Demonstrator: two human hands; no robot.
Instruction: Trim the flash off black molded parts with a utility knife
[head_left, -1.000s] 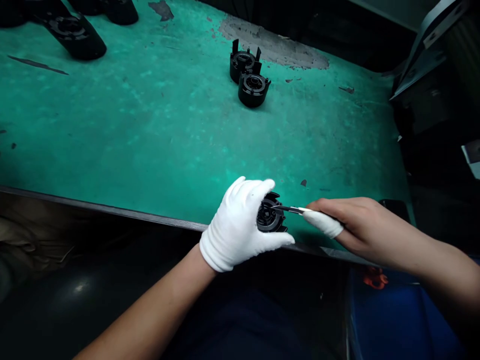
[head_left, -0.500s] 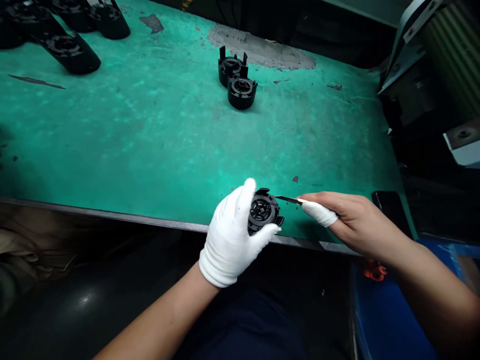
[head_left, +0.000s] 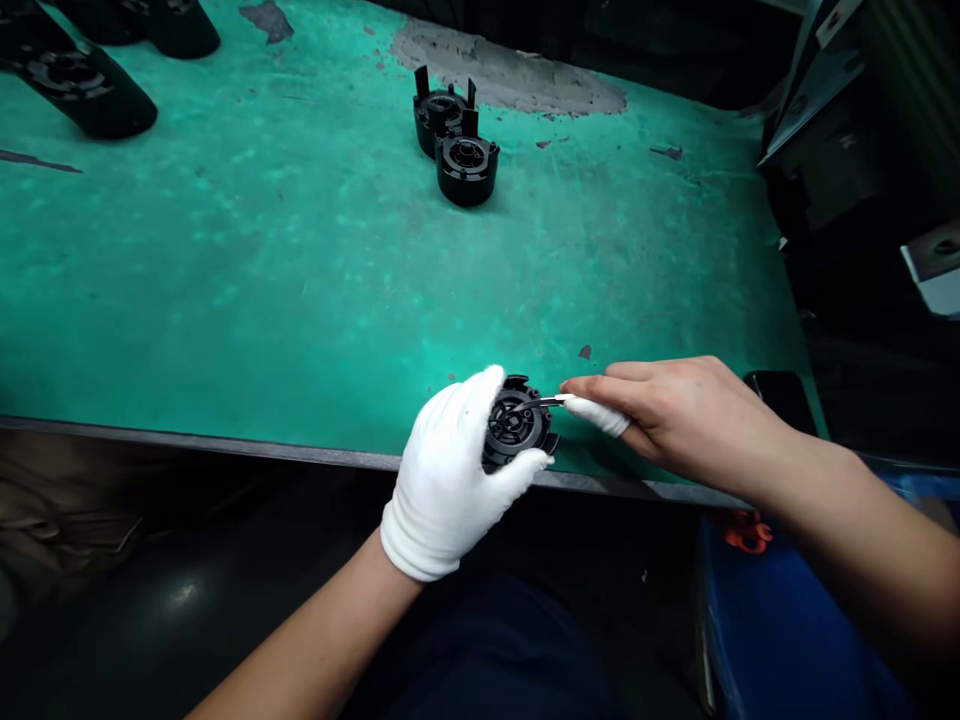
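Observation:
My left hand (head_left: 454, 470), in a white glove, is closed around a round black plastic part (head_left: 517, 425) at the table's front edge. Rings, ribs and upright tabs show on the part's face. My right hand (head_left: 660, 410), bare but for a white cover on the thumb, pinches a thin dark blade-like tool (head_left: 541, 403), perhaps a craft knife. The tool's tip reaches over the middle of the part's face; whether it touches cannot be made out. The fingers of my left hand hide the part's left side.
Two similar black round parts (head_left: 466, 170) stand farther back on the green table (head_left: 300, 270). Several black cylinders (head_left: 97, 95) are at the back left. A dark phone-like object (head_left: 784, 400) lies by the right edge. Below it are a blue bin (head_left: 787, 620) and an orange-handled item (head_left: 746, 532).
My right hand has moved left, bringing the tool's tip from the part's rim to its middle. My left hand still holds the part. The whole view has shifted slightly.

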